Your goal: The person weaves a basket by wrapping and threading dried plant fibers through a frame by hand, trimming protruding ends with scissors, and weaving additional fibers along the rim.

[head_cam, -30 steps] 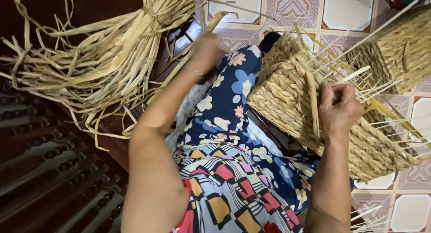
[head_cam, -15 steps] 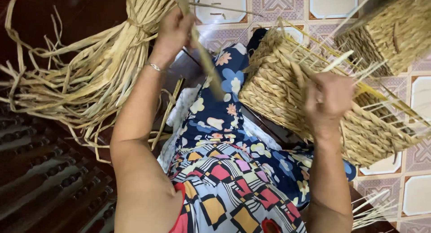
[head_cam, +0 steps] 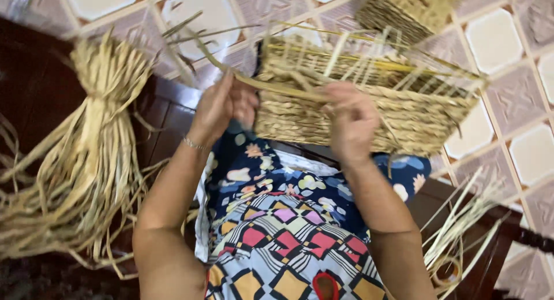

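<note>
Woven basket (head_cam: 404,112) on lap, straw bundle (head_cam: 92,161) beside

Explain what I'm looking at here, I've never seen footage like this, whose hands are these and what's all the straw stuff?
The picture comes from a camera worn on a person's head, looking down, so you see that person's own arms and lap in patterned clothing. There is no machine here, only two bare hands. The left hand, with a thin bracelet at the wrist, pinches a long flat dried strand that runs across to the right hand. The right hand grips that strand and presses against the side of a half-woven rectangular basket resting on the knees, with loose stakes sticking up from its rim. To the person's left lies a tied bundle of dried fibre on a dark wooden seat. A second woven basket sits on the tiled floor beyond, and thin pale stalks lie at the lower right.
</note>
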